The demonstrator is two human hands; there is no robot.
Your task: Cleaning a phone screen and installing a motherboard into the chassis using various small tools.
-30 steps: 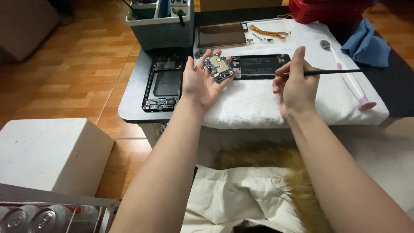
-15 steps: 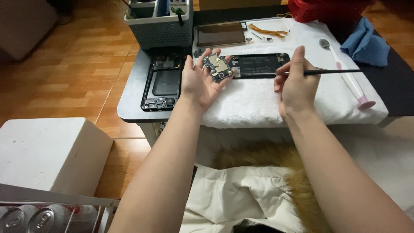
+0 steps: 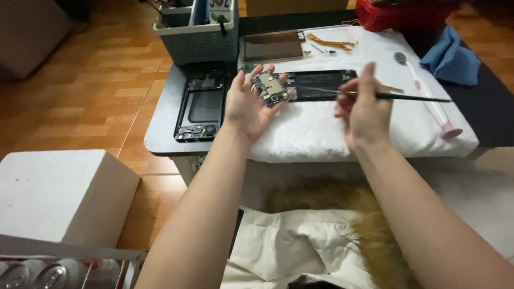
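Okay, left hand (image 3: 247, 106) cupped palm-up, small circuit board (image 3: 271, 89) on its fingertips. Right hand (image 3: 363, 111) pinches thin black tool (image 3: 375, 95), tip near board. Opened phone frame (image 3: 201, 108) just left of left hand.

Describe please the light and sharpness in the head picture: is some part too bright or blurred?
Head view: the white towel is brightest, nearly washed out; the circuit board in the left hand is fairly sharp; the cans at the bottom edge look soft.
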